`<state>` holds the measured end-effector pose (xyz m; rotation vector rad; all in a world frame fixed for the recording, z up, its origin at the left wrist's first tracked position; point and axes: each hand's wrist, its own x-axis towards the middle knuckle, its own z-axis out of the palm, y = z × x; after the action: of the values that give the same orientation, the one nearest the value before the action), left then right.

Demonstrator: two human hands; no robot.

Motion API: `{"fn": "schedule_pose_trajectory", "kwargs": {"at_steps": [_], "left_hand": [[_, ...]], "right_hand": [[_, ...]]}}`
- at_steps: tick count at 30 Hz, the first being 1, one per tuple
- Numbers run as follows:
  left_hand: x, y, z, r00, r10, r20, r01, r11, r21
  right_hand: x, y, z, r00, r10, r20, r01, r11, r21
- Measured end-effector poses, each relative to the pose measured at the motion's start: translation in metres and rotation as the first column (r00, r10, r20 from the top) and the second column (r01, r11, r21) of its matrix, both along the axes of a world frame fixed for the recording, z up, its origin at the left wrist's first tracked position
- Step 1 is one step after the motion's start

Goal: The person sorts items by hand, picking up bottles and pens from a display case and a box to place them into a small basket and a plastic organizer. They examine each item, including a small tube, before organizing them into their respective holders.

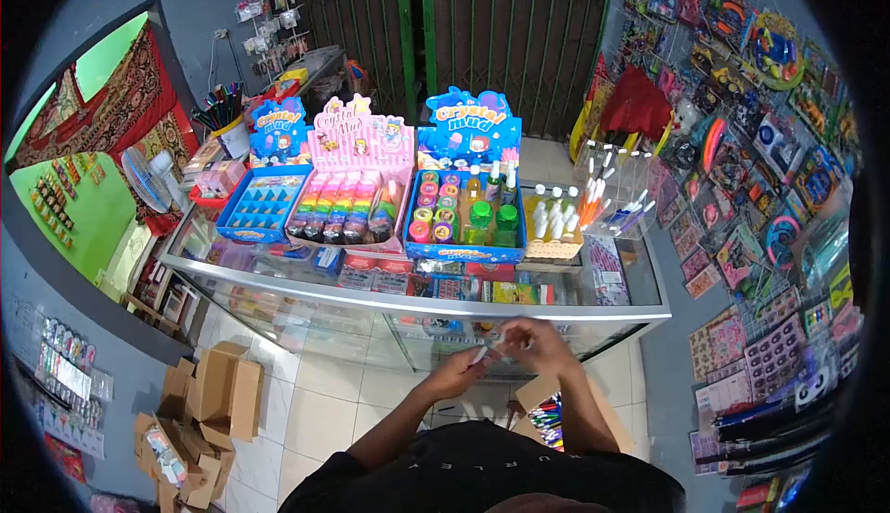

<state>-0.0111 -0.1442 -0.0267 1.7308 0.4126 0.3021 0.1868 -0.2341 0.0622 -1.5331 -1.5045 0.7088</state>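
My left hand (452,374) is closed around a slim white pen-like thing (479,355), whose pale end points up between thumb and fingers. My right hand (540,346) is just to the right and a little higher, its fingers curled in a pinch. A small pale bit shows at its fingertips, too small to name. Both hands are in front of the glass display counter (417,308), close to its front edge. Below my right forearm is an open cardboard box (535,392) of colourful pens (549,423).
On the counter stand a blue display box (264,202), a pink one (357,156) and another blue one (468,253) with bottles and jars. A basket of white-capped bottles (553,216) and a clear pen stand (640,189) are at right. Cardboard boxes (222,388) lie on the floor left.
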Motion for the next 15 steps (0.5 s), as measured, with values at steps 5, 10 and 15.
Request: {"fn": "schedule_pose_trajectory", "kwargs": {"at_steps": [5,10,15], "left_hand": [[0.008,0.000,-0.002,0.984,-0.173,-0.033,0.176,0.976,0.131],[0.009,-0.004,0.018,0.975,-0.167,-0.148,0.169,0.986,0.002],[0.006,-0.001,0.008,0.979,-0.202,-0.037,0.204,0.976,0.075]], "right_hand": [[-0.011,0.001,-0.040,0.985,0.151,0.084,-0.162,0.975,0.148],[-0.004,-0.009,-0.017,0.989,0.035,-0.147,-0.040,0.999,-0.034],[-0.007,-0.007,-0.009,0.978,0.205,0.041,-0.202,0.978,-0.059]]}}
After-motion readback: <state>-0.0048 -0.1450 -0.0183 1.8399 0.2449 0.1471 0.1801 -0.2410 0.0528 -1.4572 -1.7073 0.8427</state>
